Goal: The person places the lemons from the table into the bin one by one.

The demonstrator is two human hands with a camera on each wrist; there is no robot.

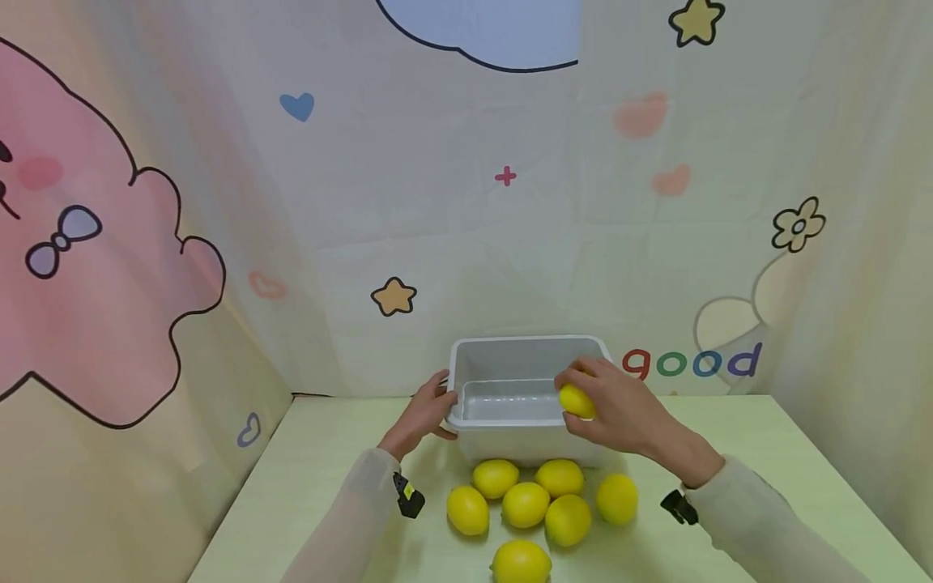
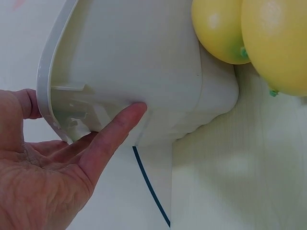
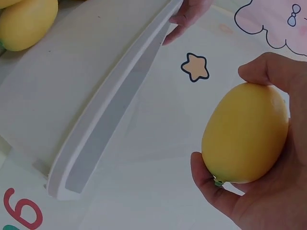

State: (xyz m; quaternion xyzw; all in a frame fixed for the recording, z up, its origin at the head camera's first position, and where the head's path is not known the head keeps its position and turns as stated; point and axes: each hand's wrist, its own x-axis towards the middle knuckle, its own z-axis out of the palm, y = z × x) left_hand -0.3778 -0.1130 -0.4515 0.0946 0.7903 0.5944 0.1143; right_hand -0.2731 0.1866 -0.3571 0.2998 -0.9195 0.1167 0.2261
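Observation:
A light grey plastic bin (image 1: pixel 510 442) stands at the back of the table, its inside visible with no lemon in it. My left hand (image 1: pixel 421 414) grips its left end; in the left wrist view the thumb lies over the rim (image 2: pixel 44 81) and the fingers reach beneath it. Over the bin's right side, my right hand (image 1: pixel 621 409) holds a yellow lemon (image 1: pixel 577 401). The right wrist view shows this lemon (image 3: pixel 247 134) between thumb and fingers, its green stem end pointing down, apart from the bin wall.
Several lemons (image 1: pixel 526 505) lie on the pale table (image 1: pixel 321 478) in front of the bin, with one lemon (image 1: pixel 521 563) nearest the front. A printed curtain (image 1: pixel 466 243) hangs right behind the bin and along both sides.

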